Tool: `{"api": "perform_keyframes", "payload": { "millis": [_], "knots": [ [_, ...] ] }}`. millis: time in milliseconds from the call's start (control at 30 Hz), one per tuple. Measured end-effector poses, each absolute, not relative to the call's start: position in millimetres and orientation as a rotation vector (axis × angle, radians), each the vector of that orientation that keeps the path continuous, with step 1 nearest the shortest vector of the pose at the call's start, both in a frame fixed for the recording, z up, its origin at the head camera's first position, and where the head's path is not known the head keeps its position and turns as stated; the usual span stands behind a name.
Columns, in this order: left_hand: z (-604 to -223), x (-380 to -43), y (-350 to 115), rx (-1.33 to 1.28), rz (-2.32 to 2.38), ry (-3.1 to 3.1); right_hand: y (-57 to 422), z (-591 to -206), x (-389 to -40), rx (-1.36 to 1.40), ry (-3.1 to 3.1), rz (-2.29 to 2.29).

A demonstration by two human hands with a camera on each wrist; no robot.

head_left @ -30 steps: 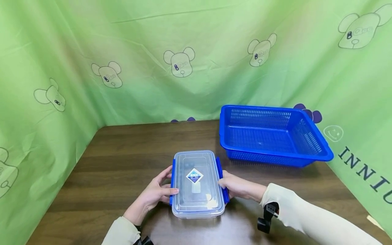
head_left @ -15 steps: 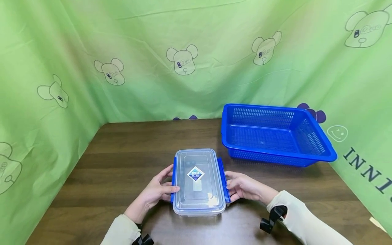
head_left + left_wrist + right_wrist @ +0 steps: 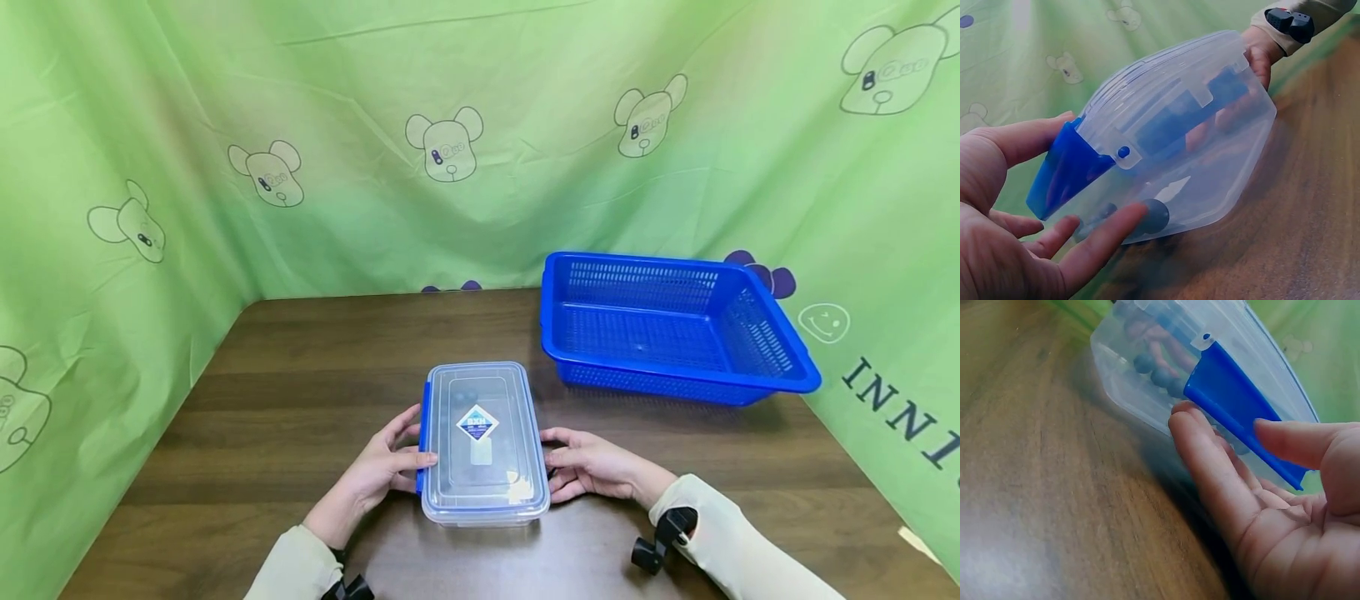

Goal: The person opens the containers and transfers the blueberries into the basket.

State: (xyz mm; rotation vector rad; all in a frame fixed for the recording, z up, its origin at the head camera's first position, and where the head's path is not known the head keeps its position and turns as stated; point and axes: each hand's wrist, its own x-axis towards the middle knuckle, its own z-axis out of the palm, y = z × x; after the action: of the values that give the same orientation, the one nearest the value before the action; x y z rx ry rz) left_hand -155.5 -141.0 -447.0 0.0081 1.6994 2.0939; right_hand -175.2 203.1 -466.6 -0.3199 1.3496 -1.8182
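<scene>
A clear food container [image 3: 483, 475] stands on the table, its lid on, a diamond-shaped label on top. Several dark round things [image 3: 1161, 376] show through its wall. My left hand [image 3: 382, 458] holds the left side, thumb over the lid's edge and fingers along the wall. Beside that thumb, the left blue latch [image 3: 1067, 167] slants outward. At the container's right side is my right hand [image 3: 588, 463]. Its thumb touches the right blue latch [image 3: 1241, 412], which tilts away from the wall, while the extended fingers lie below it. From the head view that latch is hidden.
A blue perforated basket [image 3: 637, 367] stands at the table's back right, behind the right hand. Green printed cloth [image 3: 360, 225] hangs along the back and both sides of the wooden table [image 3: 300, 358].
My right hand let go of its hold over the right latch, drew back slightly, then moved in against that side. The latch has swung down out of the head view. The left hand stays put.
</scene>
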Motion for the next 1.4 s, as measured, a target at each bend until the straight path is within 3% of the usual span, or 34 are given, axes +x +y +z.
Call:
{"api": "perform_keyframes", "payload": {
  "millis": [467,1400],
  "knots": [
    [-447,-164,-150,0.084,2.037,1.717,192,-435,-164,-0.301,1.660,-1.779],
    [-432,-180,-135,0.199,1.815,1.823,181,-432,-165,-0.435,1.710,-1.694]
  ]
}}
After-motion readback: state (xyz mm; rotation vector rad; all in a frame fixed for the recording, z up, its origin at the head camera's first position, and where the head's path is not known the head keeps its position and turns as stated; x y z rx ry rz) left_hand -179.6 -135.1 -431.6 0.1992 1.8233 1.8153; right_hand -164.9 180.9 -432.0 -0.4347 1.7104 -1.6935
